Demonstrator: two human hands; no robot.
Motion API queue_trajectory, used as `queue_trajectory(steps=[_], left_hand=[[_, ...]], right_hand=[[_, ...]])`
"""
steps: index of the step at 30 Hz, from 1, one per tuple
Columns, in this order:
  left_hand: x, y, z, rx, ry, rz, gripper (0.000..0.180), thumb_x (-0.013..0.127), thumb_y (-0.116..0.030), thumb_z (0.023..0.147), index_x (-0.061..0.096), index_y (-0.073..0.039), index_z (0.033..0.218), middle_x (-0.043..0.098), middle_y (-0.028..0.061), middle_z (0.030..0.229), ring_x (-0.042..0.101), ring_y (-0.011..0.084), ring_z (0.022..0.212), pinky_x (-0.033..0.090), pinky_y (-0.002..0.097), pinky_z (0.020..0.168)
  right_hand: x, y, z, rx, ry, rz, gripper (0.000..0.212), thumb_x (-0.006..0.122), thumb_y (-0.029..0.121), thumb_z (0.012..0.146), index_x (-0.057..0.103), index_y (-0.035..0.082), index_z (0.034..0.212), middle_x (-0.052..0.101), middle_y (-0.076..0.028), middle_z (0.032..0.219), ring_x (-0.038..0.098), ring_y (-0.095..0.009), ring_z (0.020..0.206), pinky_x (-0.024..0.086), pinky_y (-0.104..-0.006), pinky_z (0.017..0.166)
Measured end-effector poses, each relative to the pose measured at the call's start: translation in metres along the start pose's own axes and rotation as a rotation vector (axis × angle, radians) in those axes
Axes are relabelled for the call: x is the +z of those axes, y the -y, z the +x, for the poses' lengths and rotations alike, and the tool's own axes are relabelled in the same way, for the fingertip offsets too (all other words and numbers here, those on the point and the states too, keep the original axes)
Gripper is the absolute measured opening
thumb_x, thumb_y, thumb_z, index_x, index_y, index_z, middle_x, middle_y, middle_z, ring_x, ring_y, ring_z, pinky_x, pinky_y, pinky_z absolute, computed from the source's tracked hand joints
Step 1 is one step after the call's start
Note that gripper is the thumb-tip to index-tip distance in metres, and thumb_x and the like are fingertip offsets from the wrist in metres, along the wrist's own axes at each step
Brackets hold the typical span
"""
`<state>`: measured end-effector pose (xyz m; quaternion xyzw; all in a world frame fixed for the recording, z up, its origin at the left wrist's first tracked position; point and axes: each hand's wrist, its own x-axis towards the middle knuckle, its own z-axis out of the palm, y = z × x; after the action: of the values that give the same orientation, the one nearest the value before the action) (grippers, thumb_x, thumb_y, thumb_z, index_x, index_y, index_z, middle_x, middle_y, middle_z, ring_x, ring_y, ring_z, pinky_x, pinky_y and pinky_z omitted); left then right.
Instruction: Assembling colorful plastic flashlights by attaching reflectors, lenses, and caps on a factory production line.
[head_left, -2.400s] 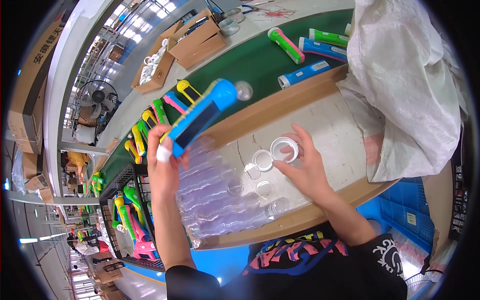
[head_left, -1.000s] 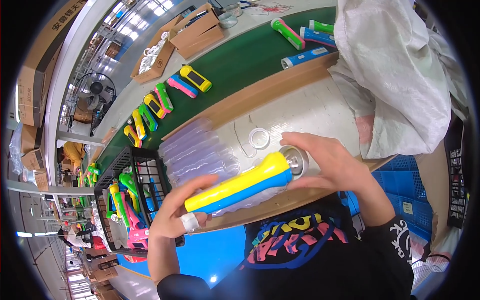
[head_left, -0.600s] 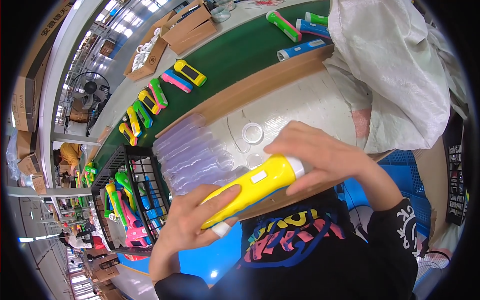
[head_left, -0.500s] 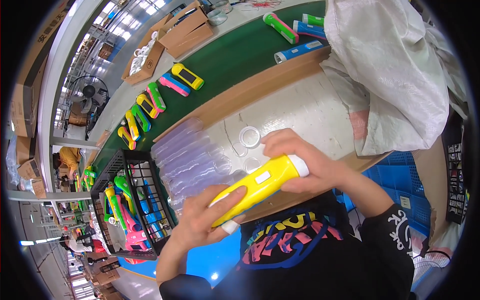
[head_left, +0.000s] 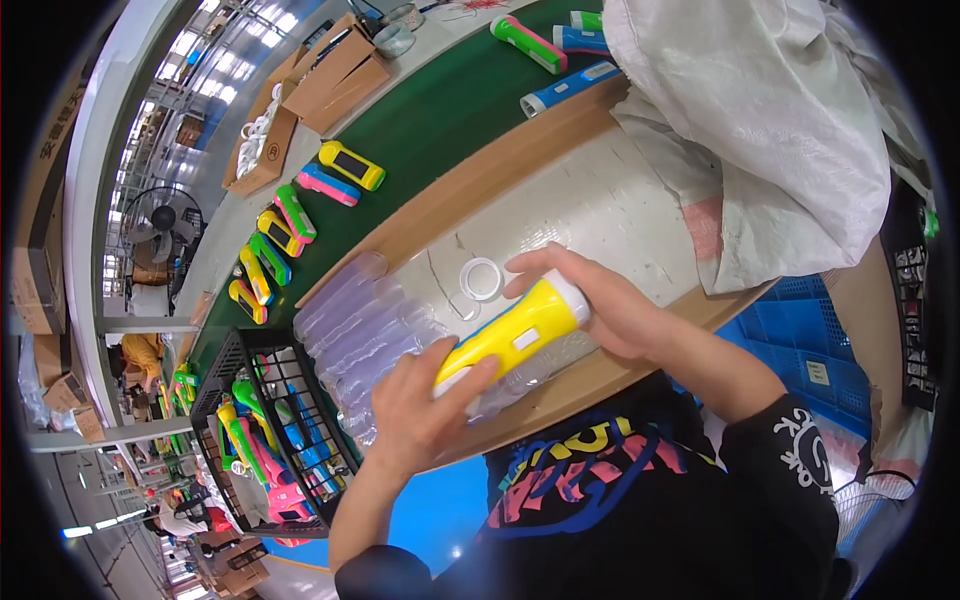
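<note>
A yellow flashlight (head_left: 520, 332) with a white head and a blue underside lies slantwise across both my hands. My left hand (head_left: 428, 400) is wrapped round its lower left end, thumb on top close to the white switch. At the white head, my right hand (head_left: 610, 305) curls round the rim, its index finger reaching past the far side; the thumb is hidden. Just beyond the head, a white ring (head_left: 481, 279) lies on the pale tabletop. Left of the flashlight are several clear plastic tubes (head_left: 375, 315) in a row, partly behind my left hand.
Several coloured flashlights, one yellow (head_left: 352, 166), lie along the green belt (head_left: 440, 130). A black basket (head_left: 240, 400) of flashlights stands left. A white woven sack (head_left: 760, 130) bulges at right, above blue crates (head_left: 800, 345). Cardboard strips (head_left: 470, 195) edge the work surface.
The flashlight has turned about its length, so the switch faces more toward me. My right hand has shifted round the white head, its thumb now out of sight. The whole view has shifted slightly.
</note>
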<state>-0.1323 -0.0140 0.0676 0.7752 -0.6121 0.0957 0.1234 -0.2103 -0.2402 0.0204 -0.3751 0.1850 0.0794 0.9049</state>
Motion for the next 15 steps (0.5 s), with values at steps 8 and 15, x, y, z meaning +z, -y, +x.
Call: queue_trajectory(steps=[8, 15], left_hand=[[0.007, -0.019, 0.035, -0.218, 0.086, -0.198, 0.056, 0.073, -0.011, 0.066, 0.058, -0.017, 0.120, 0.059, 0.0113, 0.096, 0.060, 0.0262, 0.078, 0.050, 0.0342, 0.058], [0.035, -0.041, 0.015, -0.743, -0.152, -0.923, 0.056, 0.073, -0.007, 0.071, 0.051, -0.006, 0.123, 0.062, 0.0082, 0.104, 0.059, 0.0165, 0.091, 0.047, 0.0272, 0.078]], right_hand=[[-0.014, 0.014, 0.025, -0.051, -0.087, 0.027, 0.027, 0.041, 0.021, 0.088, 0.061, 0.003, 0.082, 0.063, -0.013, 0.088, 0.060, -0.022, 0.083, 0.046, -0.0316, 0.081], [-0.006, 0.021, 0.001, -0.278, 0.029, 0.025, 0.044, 0.036, 0.038, 0.096, 0.051, 0.001, 0.116, 0.057, -0.016, 0.114, 0.054, -0.022, 0.107, 0.042, -0.0362, 0.094]])
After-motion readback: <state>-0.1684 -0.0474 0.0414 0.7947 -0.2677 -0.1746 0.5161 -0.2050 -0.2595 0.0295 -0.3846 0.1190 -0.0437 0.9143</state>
